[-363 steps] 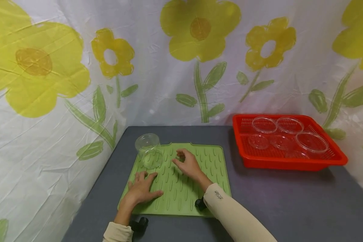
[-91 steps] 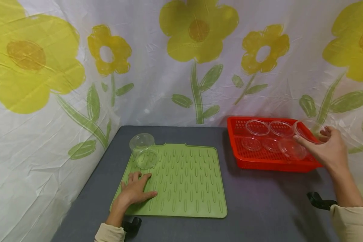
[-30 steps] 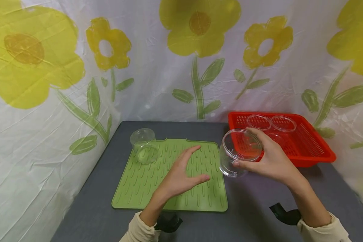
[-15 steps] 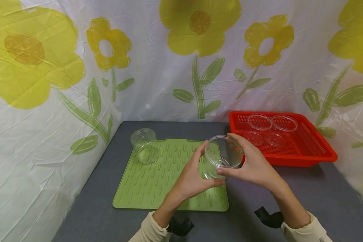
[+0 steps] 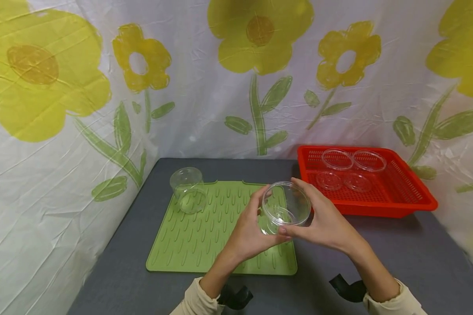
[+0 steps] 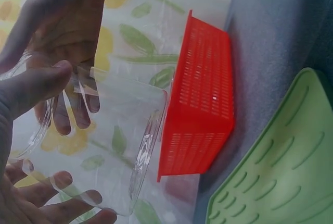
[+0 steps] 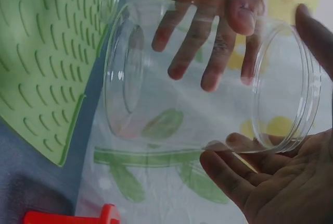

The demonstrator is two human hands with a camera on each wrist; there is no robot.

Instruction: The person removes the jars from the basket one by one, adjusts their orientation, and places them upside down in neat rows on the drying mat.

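Both hands hold a clear plastic jar (image 5: 285, 203) above the right part of a green ridged mat (image 5: 193, 249). My left hand (image 5: 248, 232) curls round its lower side, fingers behind and thumb in front. My right hand (image 5: 325, 218) grips it near the ridged rim, from the right. In the right wrist view the see-through jar (image 7: 177, 114) shows fingers on both sides of its wall. Its mouth faces up toward the head camera; whether a clear lid covers it, I cannot tell. Another clear jar (image 5: 188, 188) stands at the mat's back left corner.
A red perforated basket (image 5: 382, 208) sits at the back right of the grey table (image 5: 339, 267). Two clear jars stand inside it, the left jar (image 5: 337, 168) touching or close to the right jar (image 5: 369, 169). A flower-printed curtain (image 5: 197, 109) hangs behind.
My right hand has taken the jar from the basket and carried it left over the mat. My left hand has left the mat and now grips the jar too. Both have lowered slightly.
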